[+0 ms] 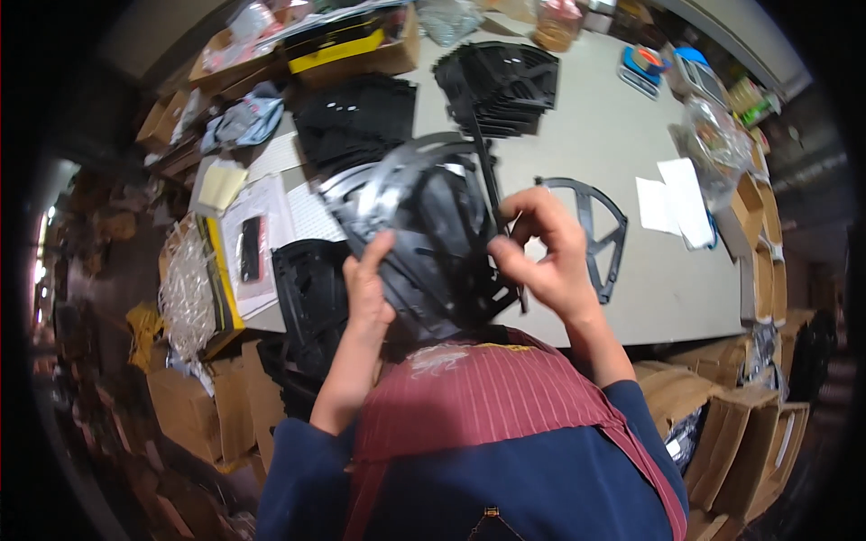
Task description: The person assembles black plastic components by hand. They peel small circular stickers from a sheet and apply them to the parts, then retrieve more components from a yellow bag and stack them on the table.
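Note:
My left hand [368, 288] grips the left edge of a glossy black plastic panel [397, 243] with curved ribs, partly smeared by motion. On its right side my right hand [552, 257] pinches, thumb against fingers, at a thin black fan-shaped frame [487, 171] whose straight edge stands nearly upright. The two pieces overlap, and I cannot tell whether they are joined. Just right of my right hand, a single open black fan-shaped frame [622, 236] lies flat on the table.
Stacked black panels [356, 122] and fanned-out frames [501, 81] lie at the far side of the grey table [686, 288]. More black parts [311, 288] sit by my left forearm. White papers [686, 203] lie on the right; cardboard boxes [744, 433] crowd the near right. A phone [251, 248] lies left.

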Tool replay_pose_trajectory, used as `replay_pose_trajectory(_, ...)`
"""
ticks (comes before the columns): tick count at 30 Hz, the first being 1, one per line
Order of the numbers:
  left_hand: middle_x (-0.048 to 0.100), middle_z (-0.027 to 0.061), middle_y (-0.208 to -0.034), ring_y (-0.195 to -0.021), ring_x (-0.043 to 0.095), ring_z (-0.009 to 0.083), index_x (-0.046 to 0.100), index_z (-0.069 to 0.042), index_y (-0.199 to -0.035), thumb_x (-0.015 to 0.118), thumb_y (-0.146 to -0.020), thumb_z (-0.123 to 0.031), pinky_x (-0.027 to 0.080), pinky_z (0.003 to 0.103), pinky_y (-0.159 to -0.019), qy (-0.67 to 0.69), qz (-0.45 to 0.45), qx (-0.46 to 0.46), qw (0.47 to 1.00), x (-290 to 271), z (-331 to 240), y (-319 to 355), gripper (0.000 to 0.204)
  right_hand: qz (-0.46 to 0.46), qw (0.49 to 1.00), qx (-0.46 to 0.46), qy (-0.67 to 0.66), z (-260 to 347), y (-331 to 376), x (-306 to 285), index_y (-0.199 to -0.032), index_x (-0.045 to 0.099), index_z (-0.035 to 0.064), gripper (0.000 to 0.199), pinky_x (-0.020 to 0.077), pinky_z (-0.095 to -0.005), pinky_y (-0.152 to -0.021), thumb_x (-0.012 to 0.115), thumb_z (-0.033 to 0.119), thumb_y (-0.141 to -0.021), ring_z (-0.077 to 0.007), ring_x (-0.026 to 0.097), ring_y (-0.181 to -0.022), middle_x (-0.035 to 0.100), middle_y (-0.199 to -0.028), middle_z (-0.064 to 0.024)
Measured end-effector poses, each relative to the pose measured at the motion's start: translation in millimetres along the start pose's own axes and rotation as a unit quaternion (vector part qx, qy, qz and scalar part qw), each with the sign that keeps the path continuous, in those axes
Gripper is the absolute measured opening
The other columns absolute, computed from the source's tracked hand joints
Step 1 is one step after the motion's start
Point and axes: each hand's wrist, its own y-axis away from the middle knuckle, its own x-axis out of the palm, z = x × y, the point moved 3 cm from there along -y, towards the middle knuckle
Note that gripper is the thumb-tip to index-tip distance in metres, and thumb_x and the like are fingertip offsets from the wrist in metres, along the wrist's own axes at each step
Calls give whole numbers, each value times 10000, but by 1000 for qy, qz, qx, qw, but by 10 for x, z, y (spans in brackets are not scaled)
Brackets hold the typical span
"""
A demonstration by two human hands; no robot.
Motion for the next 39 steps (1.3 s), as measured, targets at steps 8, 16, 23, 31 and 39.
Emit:
replay_pose_trajectory(8, 730, 131, -1158, -1014, 719, 269, 667, -14, -1195, 694, -936, -270, 581, 419, -935, 106, -7, -7, 994, -461, -364, -220, 365, -244, 926, 250, -144, -910, 490, -1290, -1221, 632, -56, 329, 481, -216, -535, 662, 168, -982, -97, 615, -620, 700, -895, -79)
replay_pose_trajectory(16, 687, 148, -1240, -1103, 674, 297, 624, -2, -1258, 682, -952, -284, 540, 442, -987, 130, -20, 58, 990, -393, -832, -84, 420, -168, 855, 406, -276, -1631, 1050, -563, -1134, 634, -25, 190, 551, -269, -622, 616, 87, -982, -173, 665, -704, 682, -904, -100)
replay_pose_trajectory(23, 704, 132, -1202, -1062, 689, 284, 635, -11, -1241, 688, -960, -277, 552, 430, -954, 153, 8, 78, 985, -423, -915, 27, 391, 70, 894, 209, 390, -1552, 1088, -59, -920, 664, -9, 254, 532, -527, -786, 625, 240, -890, -408, 700, -875, 697, -834, -237)
replay_pose_trajectory(31, 702, 115, -1196, -1021, 699, 262, 623, -24, -1260, 655, -983, -195, 571, 408, -917, 116, -17, 103, 988, -482, -758, -9, 327, 115, 868, 194, 442, -1626, 786, 58, -892, 605, -12, 173, 545, -529, -622, 590, 149, -832, -422, 688, -656, 673, -686, -229)
replay_pose_trajectory(39, 707, 124, -1185, -1053, 693, 270, 634, -19, -1246, 657, -986, -247, 559, 415, -943, 136, 27, 76, 987, -231, -901, 221, 346, 154, 866, 191, 435, -1669, 803, 348, -829, 654, 8, 214, 555, -537, -668, 619, 219, -830, -429, 694, -716, 685, -731, -244)
